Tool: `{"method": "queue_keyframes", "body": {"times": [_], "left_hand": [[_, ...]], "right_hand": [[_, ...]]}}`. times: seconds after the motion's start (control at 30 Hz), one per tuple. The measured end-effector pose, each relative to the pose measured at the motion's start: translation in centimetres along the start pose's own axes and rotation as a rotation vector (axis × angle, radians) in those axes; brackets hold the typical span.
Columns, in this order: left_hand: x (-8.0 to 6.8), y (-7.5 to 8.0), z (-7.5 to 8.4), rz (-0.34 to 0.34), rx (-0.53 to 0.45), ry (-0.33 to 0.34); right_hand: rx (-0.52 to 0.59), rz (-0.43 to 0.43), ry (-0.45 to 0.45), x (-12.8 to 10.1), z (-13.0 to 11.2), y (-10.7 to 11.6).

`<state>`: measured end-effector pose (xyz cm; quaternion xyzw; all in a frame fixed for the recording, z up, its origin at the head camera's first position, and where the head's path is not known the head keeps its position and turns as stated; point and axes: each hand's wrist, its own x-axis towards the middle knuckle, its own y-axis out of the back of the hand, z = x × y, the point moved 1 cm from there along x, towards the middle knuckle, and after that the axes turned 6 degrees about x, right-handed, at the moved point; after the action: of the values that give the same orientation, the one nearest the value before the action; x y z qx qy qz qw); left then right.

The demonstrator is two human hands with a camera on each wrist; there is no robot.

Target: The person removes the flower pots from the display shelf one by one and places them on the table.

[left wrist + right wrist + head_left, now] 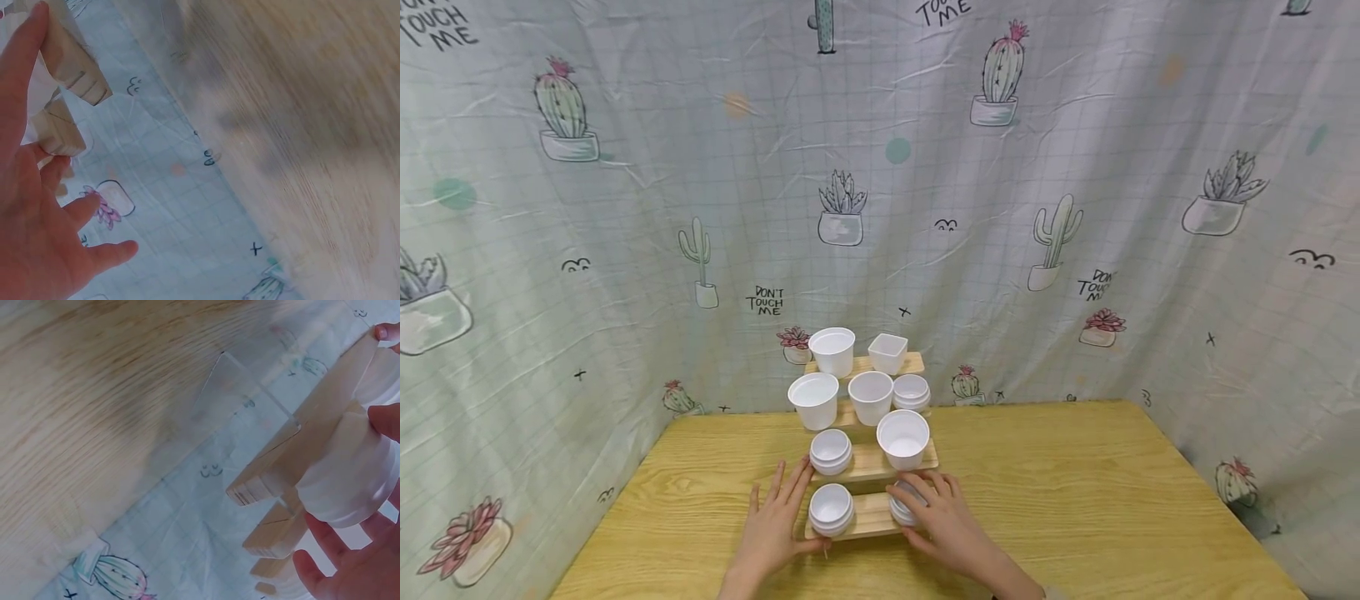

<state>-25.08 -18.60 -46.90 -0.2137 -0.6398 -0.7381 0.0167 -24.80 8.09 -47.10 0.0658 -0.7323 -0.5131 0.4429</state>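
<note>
The desk (1075,500) under my hands is light wood with a clear straight grain and a smooth, slightly satin finish. The stepped rack (871,517) between my hands is paler raw-looking wood, with layered ply edges showing in the right wrist view. The little pots (831,507) on it are smooth white plastic, pretty matt. The curtain (625,250) beyond is thin creased cloth, printed.

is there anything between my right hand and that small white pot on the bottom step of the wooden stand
No. The right hand already has its fingers around the small white round pot on the lowest step of the tiered wooden stand.
</note>
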Motion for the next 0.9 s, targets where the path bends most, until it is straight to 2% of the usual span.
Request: {"method": "queue_keyframes", "body": {"times": [0.57,0.9], "left_hand": [[-0.13,-0.19,0.11,0.024,-0.001,0.009],[-0.08,-0.15,0.31,0.028,0.044,0.020]], "right_hand": [[0.014,0.026,0.036,0.04,0.19,0.28],[0.003,0.065,0.067,-0.49,0.45,0.35]]}}
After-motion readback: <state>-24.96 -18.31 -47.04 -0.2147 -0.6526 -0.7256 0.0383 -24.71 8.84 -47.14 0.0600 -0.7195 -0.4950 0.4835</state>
